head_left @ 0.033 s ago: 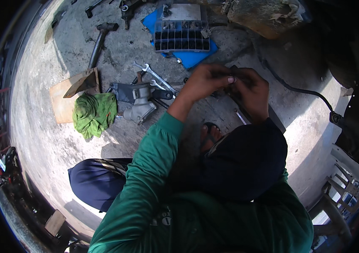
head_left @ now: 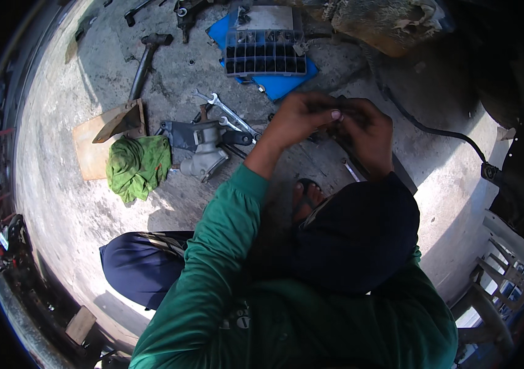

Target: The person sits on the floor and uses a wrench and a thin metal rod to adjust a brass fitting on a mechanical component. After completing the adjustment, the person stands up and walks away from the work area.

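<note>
My left hand [head_left: 302,120] and my right hand [head_left: 368,132] meet above the floor, thumbs and fingers brought together. Both are closed around a small dark thing that my fingers mostly cover, so its kind cannot be made out. Below them, near my right knee, lies a thin metal tool [head_left: 350,170]. Just left of my left hand several open-ended wrenches [head_left: 228,111] rest on the concrete. Beside these sits a grey cast-metal part [head_left: 205,158] with a dark bracket [head_left: 180,134].
A compartment box [head_left: 266,52] of small dark pieces rests on a blue sheet [head_left: 286,84] ahead. A hammer [head_left: 144,69], a wooden board [head_left: 83,147] and a green cloth [head_left: 139,165] lie to the left. A black cable [head_left: 428,129] curves across the right; a chair [head_left: 505,277] stands lower right.
</note>
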`<action>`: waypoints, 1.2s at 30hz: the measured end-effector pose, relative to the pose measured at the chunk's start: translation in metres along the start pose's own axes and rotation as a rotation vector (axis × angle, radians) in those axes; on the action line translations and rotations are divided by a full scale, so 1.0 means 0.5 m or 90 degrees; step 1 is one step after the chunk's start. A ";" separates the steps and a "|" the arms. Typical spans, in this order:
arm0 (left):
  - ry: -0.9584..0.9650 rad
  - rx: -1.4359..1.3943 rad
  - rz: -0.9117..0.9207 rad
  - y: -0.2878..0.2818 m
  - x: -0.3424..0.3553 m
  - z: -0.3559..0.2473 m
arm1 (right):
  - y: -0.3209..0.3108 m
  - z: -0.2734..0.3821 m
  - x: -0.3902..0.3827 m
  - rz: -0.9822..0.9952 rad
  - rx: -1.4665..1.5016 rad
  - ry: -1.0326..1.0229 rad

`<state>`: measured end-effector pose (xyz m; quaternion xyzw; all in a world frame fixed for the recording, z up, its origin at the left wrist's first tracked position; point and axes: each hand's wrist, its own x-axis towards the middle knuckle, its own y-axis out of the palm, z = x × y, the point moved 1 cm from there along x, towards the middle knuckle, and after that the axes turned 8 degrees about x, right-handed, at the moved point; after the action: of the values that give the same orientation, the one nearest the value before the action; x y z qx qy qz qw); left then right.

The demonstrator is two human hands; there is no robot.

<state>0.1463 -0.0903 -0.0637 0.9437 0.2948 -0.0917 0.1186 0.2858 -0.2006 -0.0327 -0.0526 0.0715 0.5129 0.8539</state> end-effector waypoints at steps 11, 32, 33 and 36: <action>0.025 -0.127 0.034 -0.029 0.000 -0.006 | 0.013 0.064 -0.002 0.077 -0.343 -0.149; 0.050 -0.090 0.021 -0.035 0.001 -0.005 | 0.016 0.061 0.009 0.107 -0.437 -0.160; 0.055 -0.085 0.020 -0.036 0.001 -0.004 | 0.016 0.062 0.010 0.112 -0.429 -0.159; 0.055 -0.084 0.012 -0.040 0.002 -0.002 | 0.016 0.059 0.011 0.124 -0.381 -0.153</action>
<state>0.1358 -0.0736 -0.0662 0.9397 0.2962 -0.0302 0.1684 0.2835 -0.1871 -0.0046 -0.2331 -0.1790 0.5927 0.7499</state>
